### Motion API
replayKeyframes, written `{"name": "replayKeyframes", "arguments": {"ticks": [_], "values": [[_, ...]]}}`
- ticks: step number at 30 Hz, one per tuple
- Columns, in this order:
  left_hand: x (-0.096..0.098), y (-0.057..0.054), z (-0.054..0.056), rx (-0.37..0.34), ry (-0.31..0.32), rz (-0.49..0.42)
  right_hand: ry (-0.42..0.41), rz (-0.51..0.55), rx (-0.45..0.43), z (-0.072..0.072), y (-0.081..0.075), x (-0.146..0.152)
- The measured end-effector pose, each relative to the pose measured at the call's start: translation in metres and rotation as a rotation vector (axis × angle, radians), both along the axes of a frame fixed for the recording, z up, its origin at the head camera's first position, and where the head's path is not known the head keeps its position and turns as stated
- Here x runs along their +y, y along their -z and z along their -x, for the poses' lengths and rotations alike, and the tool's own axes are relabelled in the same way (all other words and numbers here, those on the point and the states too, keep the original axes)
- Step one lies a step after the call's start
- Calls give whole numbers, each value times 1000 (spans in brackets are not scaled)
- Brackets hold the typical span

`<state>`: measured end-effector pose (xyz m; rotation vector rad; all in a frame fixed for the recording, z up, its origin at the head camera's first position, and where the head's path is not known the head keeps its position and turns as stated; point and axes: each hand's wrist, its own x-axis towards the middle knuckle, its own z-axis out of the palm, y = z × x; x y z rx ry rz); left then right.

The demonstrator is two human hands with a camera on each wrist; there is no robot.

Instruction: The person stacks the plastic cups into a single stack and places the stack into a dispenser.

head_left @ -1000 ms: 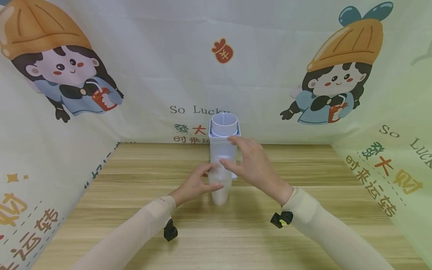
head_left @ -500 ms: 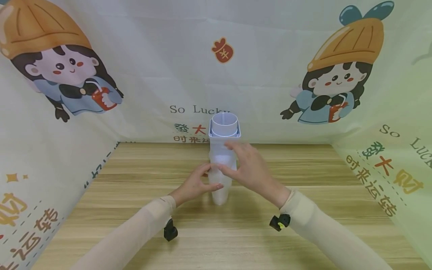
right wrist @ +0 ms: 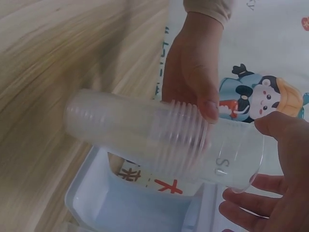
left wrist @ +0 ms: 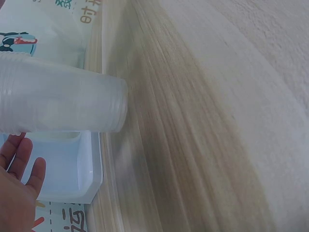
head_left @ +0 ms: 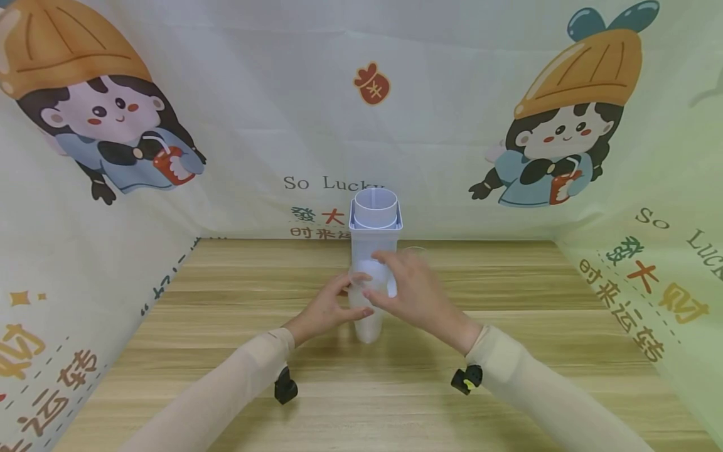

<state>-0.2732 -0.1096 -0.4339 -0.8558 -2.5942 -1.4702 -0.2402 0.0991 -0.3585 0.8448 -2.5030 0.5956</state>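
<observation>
A stack of nested clear plastic cups (head_left: 368, 323) stands nearly upright in the middle of the head view. My left hand (head_left: 324, 311) grips it from the left, near the cups' rims. At the top, one clear plastic cup (right wrist: 231, 157) protrudes well beyond the other rims. Its open end lies between the thumb and fingers of my right hand (head_left: 420, 298), which hold it from the right. Behind the stack is a white holder (head_left: 375, 243) with a round tube (head_left: 375, 210) at its top. The hands and cups partly hide the holder.
A faint clear rim (head_left: 415, 250) shows behind my right hand, right of the holder. The wood-grain table (head_left: 271, 257) meets a printed cloth backdrop (head_left: 282, 125) just behind the holder. Cloth also lines both sides.
My right hand has moved down toward my left hand, together with the top plastic cup. The clear rim right of the holder has come into sight. My left hand has stayed in place.
</observation>
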Motion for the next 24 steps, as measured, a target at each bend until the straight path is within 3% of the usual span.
{"name": "replayKeyframes", "arguments": {"ticks": [8, 24], "values": [[0, 1, 0, 8, -6, 11, -5, -23, -50, -1, 8, 0], [0, 3, 1, 6, -6, 10, -30, -38, -63, 0, 22, 0]]}}
